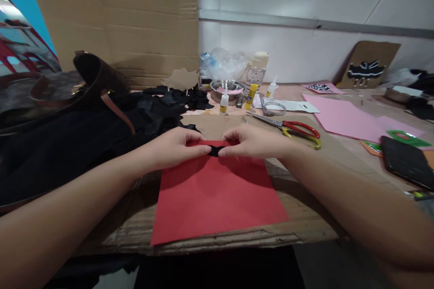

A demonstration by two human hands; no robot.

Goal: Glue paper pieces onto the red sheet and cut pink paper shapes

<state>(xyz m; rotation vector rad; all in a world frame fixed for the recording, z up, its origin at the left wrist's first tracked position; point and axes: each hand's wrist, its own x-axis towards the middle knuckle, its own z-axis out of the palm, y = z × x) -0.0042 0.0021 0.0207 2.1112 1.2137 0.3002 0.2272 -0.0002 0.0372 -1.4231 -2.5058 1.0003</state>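
Over the upper part of a red sheet of paper [219, 194], both hands pinch a small black piece of cloth [214, 150] between them. My left hand [178, 146] grips its left end with thumb and fingers closed. At the right end, my right hand [249, 141] holds it the same way. Most of the fingertips are hidden behind the thumbs. The red sheet lies flat near the table's front edge, on brown cardboard [135, 221]. Just beyond the right hand lie scissors [281, 124] with red and yellow handles.
Behind the hands stand a small glue bottle [224, 103], a yellow glue stick [251, 96] and a metal bowl [217, 85]. Black cloth [145, 108] and a brown handbag [98, 72] cover the left. Pink paper [346, 117] and a black phone [405, 160] lie right.
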